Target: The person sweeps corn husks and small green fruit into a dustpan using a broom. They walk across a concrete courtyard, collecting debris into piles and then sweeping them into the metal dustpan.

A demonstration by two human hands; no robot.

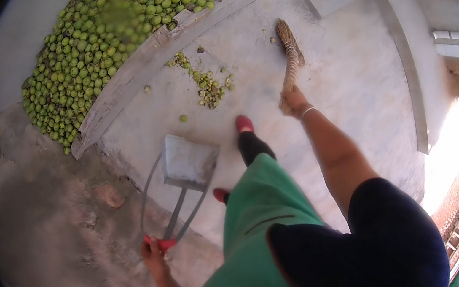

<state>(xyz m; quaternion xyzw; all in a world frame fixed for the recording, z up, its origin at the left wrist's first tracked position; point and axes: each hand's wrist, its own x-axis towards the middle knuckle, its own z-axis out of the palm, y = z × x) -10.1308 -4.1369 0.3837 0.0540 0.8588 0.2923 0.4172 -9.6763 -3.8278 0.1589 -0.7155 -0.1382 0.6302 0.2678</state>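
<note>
While the right hand (293, 100) grips the straw broom (290, 56) just right of the swept fruit pile (204, 81), the left hand (154, 253) clasps the dustpan (187, 163) handle nearer the person; a hard stroke could scatter fruits past the pan.

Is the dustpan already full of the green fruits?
No, the dustpan looks bare inside, and the small heap of green fruits lies on the floor beyond it.
</note>
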